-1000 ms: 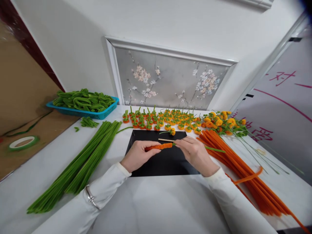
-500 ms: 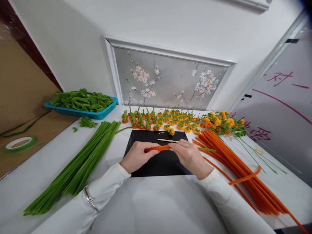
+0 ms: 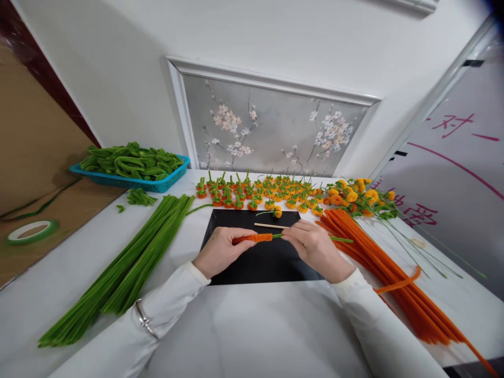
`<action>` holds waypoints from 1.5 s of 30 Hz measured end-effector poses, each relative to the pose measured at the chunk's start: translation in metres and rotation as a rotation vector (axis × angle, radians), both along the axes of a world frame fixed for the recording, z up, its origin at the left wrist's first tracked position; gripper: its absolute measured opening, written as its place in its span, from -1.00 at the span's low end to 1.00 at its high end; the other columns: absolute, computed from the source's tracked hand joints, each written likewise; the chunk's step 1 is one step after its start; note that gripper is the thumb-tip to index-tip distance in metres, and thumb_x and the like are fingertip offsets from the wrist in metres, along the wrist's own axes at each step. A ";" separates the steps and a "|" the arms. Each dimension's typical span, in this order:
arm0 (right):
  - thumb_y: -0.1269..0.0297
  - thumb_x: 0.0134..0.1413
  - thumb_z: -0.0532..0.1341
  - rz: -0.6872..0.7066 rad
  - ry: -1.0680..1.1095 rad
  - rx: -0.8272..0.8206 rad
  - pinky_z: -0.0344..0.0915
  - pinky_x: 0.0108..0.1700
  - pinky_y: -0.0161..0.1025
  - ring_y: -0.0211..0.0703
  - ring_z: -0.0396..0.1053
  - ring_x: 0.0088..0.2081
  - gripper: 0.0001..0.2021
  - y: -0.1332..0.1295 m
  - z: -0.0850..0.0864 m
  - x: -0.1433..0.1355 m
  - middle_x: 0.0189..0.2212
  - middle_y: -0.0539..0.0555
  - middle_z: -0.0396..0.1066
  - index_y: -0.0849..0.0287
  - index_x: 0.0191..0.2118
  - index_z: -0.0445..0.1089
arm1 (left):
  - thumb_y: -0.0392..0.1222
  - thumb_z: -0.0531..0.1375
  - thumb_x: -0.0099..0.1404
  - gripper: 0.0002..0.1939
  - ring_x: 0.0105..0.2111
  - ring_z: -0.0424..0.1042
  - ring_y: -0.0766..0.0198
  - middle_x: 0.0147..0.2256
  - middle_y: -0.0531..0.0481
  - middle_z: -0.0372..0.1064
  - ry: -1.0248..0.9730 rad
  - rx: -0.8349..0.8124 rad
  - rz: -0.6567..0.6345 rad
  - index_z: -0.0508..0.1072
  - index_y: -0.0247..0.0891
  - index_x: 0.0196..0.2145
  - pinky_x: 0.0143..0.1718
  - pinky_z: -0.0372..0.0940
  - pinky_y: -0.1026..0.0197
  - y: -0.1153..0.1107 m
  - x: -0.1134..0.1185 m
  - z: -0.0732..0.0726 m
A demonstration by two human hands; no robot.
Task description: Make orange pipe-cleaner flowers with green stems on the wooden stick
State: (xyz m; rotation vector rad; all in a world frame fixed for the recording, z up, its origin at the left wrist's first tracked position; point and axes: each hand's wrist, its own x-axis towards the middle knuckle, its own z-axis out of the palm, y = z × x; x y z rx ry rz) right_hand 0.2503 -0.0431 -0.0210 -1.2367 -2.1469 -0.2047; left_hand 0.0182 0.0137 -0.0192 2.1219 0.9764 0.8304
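My left hand is closed around a coil of orange pipe cleaner, held level above the black mat. From the coil's right end comes a thin green stem. My right hand pinches this stem a little way right of the coil, and its far end sticks out past the hand. What lies inside the coil is hidden. A pale wooden stick lies on the mat just behind my right fingers. Behind it rests a small yellow flower with a green stem.
Green pipe cleaners lie left, orange pipe cleaners right. Rows of small orange and yellow flower heads stand behind the mat, beside a stemmed flower bunch. Further left are a blue basket of green pieces and green tape.
My right hand has moved right, away from the coil, and a short length of green stem now shows between them. My left hand has hardly moved.
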 end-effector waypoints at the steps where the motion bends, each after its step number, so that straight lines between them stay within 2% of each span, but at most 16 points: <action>1: 0.34 0.24 0.09 -0.002 -0.011 -0.002 0.24 -0.37 -0.26 -0.18 0.27 -0.42 -0.79 0.000 0.000 -0.003 -0.49 0.09 0.41 0.23 -0.33 0.45 | -0.17 0.20 0.18 -0.75 -0.31 0.50 0.17 -0.27 -0.03 0.57 0.003 -0.008 -0.002 0.57 -0.25 -0.20 -0.27 0.34 0.25 0.000 0.000 0.001; 7: 0.34 0.24 0.09 0.021 -0.009 -0.013 0.23 -0.36 -0.26 -0.17 0.26 -0.43 -0.79 0.000 -0.001 -0.009 -0.49 0.09 0.42 0.22 -0.34 0.44 | -0.16 0.21 0.17 -0.73 -0.29 0.49 0.16 -0.25 -0.05 0.56 0.008 -0.073 -0.006 0.56 -0.27 -0.18 -0.21 0.34 0.20 -0.002 0.002 0.004; 11: 0.34 0.23 0.10 -0.008 0.086 -0.001 0.25 -0.33 -0.26 -0.16 0.32 -0.40 -0.81 0.003 -0.004 0.002 -0.46 0.09 0.44 0.20 -0.32 0.45 | -0.17 0.29 0.08 -0.56 -0.21 0.46 0.19 -0.18 -0.04 0.51 -0.120 -0.192 -0.063 0.47 -0.26 -0.05 -0.13 0.34 0.19 -0.001 0.001 0.009; 13: 0.32 0.22 0.11 -0.021 0.123 0.006 0.27 -0.33 -0.27 -0.17 0.34 -0.39 -0.82 0.005 -0.005 0.007 -0.45 0.08 0.45 0.18 -0.30 0.46 | -0.19 0.30 0.06 -0.54 -0.33 0.47 0.26 -0.27 -0.03 0.51 -0.204 -0.260 -0.065 0.44 -0.29 -0.05 -0.26 0.38 0.24 -0.001 0.000 0.013; 16: 0.32 0.22 0.10 -0.028 0.132 -0.005 0.29 -0.32 -0.27 -0.17 0.35 -0.39 -0.82 0.006 -0.006 0.012 -0.44 0.08 0.45 0.17 -0.28 0.45 | -0.20 0.28 0.09 -0.65 -0.51 0.41 0.35 -0.47 0.03 0.48 -0.273 -0.310 -0.017 0.48 -0.36 -0.15 -0.43 0.36 0.31 -0.001 0.000 0.016; 21: 0.34 0.23 0.10 -0.011 0.136 -0.031 0.29 -0.35 -0.28 -0.18 0.34 -0.41 -0.82 0.005 -0.006 0.009 -0.46 0.08 0.44 0.19 -0.28 0.45 | -0.22 0.29 0.09 -0.77 -0.58 0.37 0.39 -0.59 0.06 0.43 -0.293 -0.300 0.016 0.53 -0.37 -0.27 -0.47 0.35 0.35 -0.004 0.002 0.017; 27: 0.35 0.20 0.13 0.076 0.171 -0.029 0.29 -0.31 -0.27 -0.19 0.35 -0.39 -0.85 0.003 -0.004 0.000 -0.42 0.07 0.48 0.18 -0.31 0.45 | -0.20 0.30 0.09 -0.76 -0.56 0.41 0.37 -0.55 0.03 0.47 -0.297 -0.343 -0.011 0.54 -0.36 -0.26 -0.46 0.37 0.34 -0.006 0.004 0.013; 30: 0.35 0.20 0.13 0.063 0.193 -0.021 0.30 -0.33 -0.27 -0.19 0.36 -0.39 -0.85 0.003 -0.001 0.001 -0.42 0.07 0.47 0.17 -0.29 0.45 | -0.18 0.30 0.10 -0.72 -0.53 0.42 0.36 -0.53 0.02 0.48 -0.318 -0.340 -0.008 0.52 -0.35 -0.22 -0.42 0.37 0.31 -0.004 0.002 0.013; 32: 0.35 0.21 0.13 0.031 0.212 -0.004 0.30 -0.33 -0.27 -0.18 0.36 -0.39 -0.85 0.002 0.001 0.005 -0.42 0.07 0.46 0.17 -0.27 0.46 | -0.17 0.33 0.08 -0.64 -0.45 0.45 0.33 -0.45 0.01 0.50 -0.341 -0.363 -0.029 0.48 -0.32 -0.15 -0.33 0.38 0.29 -0.001 -0.002 0.016; 34: 0.34 0.21 0.12 0.010 0.221 0.012 0.30 -0.31 -0.26 -0.17 0.36 -0.38 -0.84 0.002 0.003 0.009 -0.43 0.08 0.45 0.16 -0.26 0.46 | -0.13 0.35 0.05 -0.52 -0.33 0.49 0.28 -0.30 -0.02 0.49 -0.351 -0.461 -0.111 0.43 -0.26 -0.06 -0.22 0.37 0.25 0.003 -0.009 0.021; 36: 0.34 0.22 0.11 0.021 0.213 0.014 0.30 -0.29 -0.24 -0.17 0.36 -0.37 -0.83 0.002 0.004 0.010 -0.42 0.08 0.45 0.15 -0.26 0.47 | -0.01 0.27 0.14 -0.51 -0.25 0.49 0.23 -0.19 -0.07 0.46 -0.344 -0.620 -0.197 0.37 -0.23 0.00 -0.17 0.36 0.21 0.006 -0.014 0.026; 39: 0.33 0.22 0.11 0.059 0.179 -0.015 0.30 -0.30 -0.27 -0.18 0.36 -0.36 -0.82 0.002 0.005 0.005 -0.38 0.08 0.47 0.14 -0.25 0.47 | 0.11 0.10 0.27 -0.55 -0.28 0.48 0.25 -0.21 -0.12 0.44 -0.311 -0.786 -0.220 0.37 -0.27 -0.04 -0.27 0.36 0.26 0.005 -0.016 0.029; 42: 0.33 0.23 0.10 0.058 0.114 -0.036 0.27 -0.32 -0.30 -0.20 0.36 -0.36 -0.81 0.001 0.004 -0.003 -0.38 0.08 0.47 0.14 -0.25 0.48 | 0.13 0.01 0.31 -0.56 -0.47 0.43 0.32 -0.25 -0.12 0.42 -0.221 -0.864 -0.284 0.32 -0.27 -0.06 -0.50 0.31 0.29 -0.002 -0.009 0.027; 45: 0.32 0.25 0.08 0.039 0.055 -0.062 0.24 -0.35 -0.34 -0.24 0.36 -0.38 -0.79 0.000 0.004 -0.010 -0.38 0.07 0.47 0.14 -0.23 0.47 | 0.09 0.03 0.32 -0.63 -0.68 0.15 0.50 -0.40 0.01 0.34 -0.183 -0.839 -0.324 0.32 -0.28 -0.16 -0.73 -0.02 0.42 -0.009 0.001 0.022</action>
